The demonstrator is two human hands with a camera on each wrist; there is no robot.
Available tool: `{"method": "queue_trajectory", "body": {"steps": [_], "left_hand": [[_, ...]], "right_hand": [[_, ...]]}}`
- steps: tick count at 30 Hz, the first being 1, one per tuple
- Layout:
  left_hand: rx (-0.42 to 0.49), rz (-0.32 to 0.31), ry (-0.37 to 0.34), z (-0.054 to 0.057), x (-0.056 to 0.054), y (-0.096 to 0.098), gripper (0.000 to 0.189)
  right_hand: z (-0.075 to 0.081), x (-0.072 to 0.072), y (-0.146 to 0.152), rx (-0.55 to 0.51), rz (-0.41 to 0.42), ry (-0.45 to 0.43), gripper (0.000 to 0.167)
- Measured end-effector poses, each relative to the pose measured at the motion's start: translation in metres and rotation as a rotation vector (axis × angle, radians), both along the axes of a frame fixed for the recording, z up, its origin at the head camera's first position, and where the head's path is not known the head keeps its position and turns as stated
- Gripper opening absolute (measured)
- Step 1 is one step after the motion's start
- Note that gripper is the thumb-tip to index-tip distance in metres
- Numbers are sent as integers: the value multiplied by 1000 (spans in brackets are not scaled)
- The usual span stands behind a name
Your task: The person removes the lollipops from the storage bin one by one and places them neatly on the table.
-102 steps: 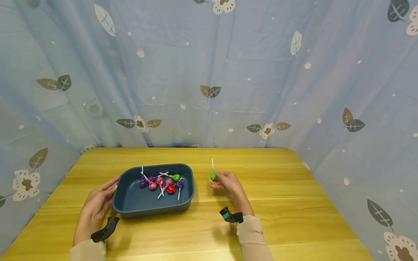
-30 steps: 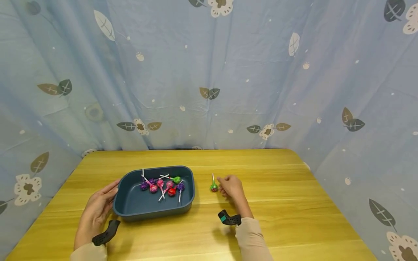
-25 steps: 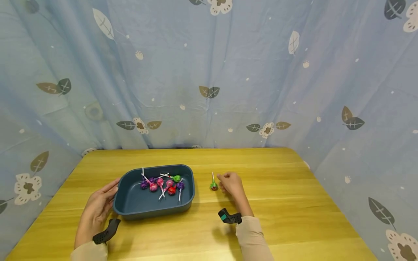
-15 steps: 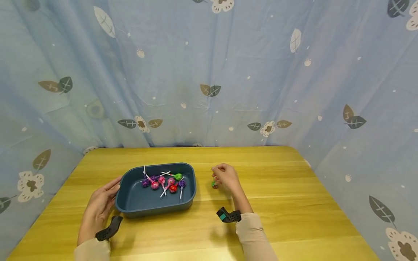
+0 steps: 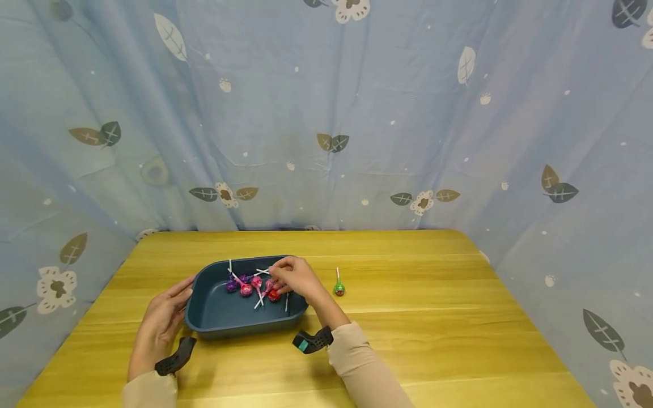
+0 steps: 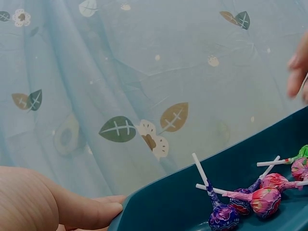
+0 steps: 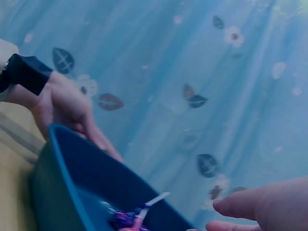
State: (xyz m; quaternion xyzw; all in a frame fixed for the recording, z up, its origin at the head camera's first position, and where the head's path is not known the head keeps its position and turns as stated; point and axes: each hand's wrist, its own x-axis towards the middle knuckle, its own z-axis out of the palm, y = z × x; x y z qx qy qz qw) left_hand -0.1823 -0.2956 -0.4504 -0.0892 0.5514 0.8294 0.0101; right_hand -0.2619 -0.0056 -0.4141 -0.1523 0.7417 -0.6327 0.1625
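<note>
A dark blue rectangular tray (image 5: 240, 330) on the table holds several wrapped lollipops, among them a pink one (image 5: 246, 290), a purple one (image 6: 224, 217) and a red one (image 5: 274, 296). My left hand (image 5: 162, 317) rests straight fingers against the tray's left end, by the rim in the left wrist view. Over the tray's right part hovers my right hand (image 5: 298, 276), thumb and fingers apart in the right wrist view and nothing seen between them. It hides some of the lollipops there. One green lollipop (image 5: 339, 290) lies on the table right of the tray, stick pointing away.
The yellow wood-grain table (image 5: 433, 317) extends to the right of the tray. Its far edge meets a blue patterned curtain (image 5: 285, 113), which also runs along both sides. A black strap mount (image 5: 313, 340) sits on my right wrist, another (image 5: 176, 356) on the left.
My right hand held the green lollipop, set it on the table and let go. It has since moved left over the tray. The left hand has stayed at the tray's end.
</note>
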Motion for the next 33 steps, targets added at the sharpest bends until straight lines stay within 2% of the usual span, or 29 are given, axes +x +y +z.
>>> {"method": "queue_trajectory", "body": {"steps": [7, 12, 16, 20, 29, 33], "left_hand": [[3, 7, 12, -1, -2, 1, 30], [-9, 13, 1, 0, -3, 2, 30], [-3, 16, 1, 1, -3, 3, 30], [13, 21, -1, 1, -3, 2, 30], [13, 31, -14, 0, -3, 1, 32], [0, 38, -43, 1, -1, 1, 32]], "right_hand": [[-13, -8, -39, 101, 5, -63, 20], [-18, -15, -50, 139, 18, -101, 21], [-20, -17, -58, 209, -9, -99, 16], [-20, -14, -68, 351, -46, -8, 15], [-24, -4, -82, 687, -76, 306, 14], [-26, -3, -85, 763, -90, 368, 16]]}}
